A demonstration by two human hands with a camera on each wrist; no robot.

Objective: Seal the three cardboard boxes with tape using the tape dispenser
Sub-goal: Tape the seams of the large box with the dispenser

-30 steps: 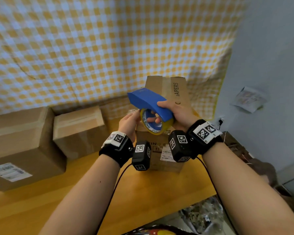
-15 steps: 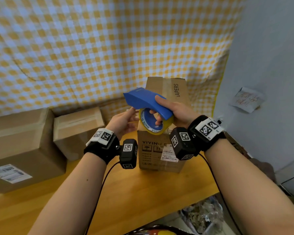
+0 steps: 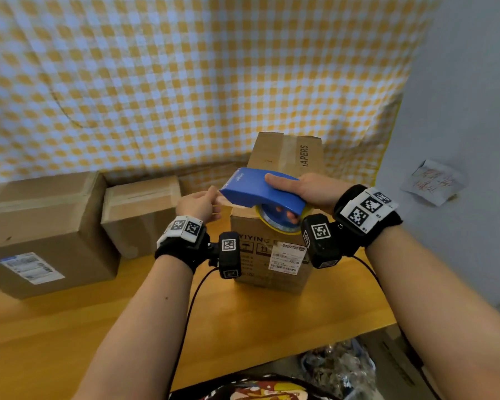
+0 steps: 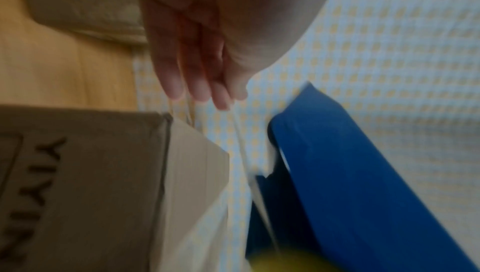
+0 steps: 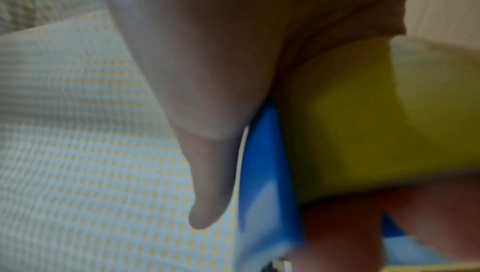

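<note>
The blue tape dispenser (image 3: 260,188) sits in the right hand's (image 3: 315,192) clamped grip, above the tall box (image 3: 274,226) on the bench (image 3: 70,327). The left hand (image 3: 198,204) pinches the tape end (image 3: 224,201) at its nose. 2 more boxes (image 3: 140,209) stand well left.

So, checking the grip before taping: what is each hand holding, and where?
Right hand grips the blue tape dispenser, thumb on top, fingers through the roll's core. Left hand pinches the tape's free end at the dispenser's front.
</note>
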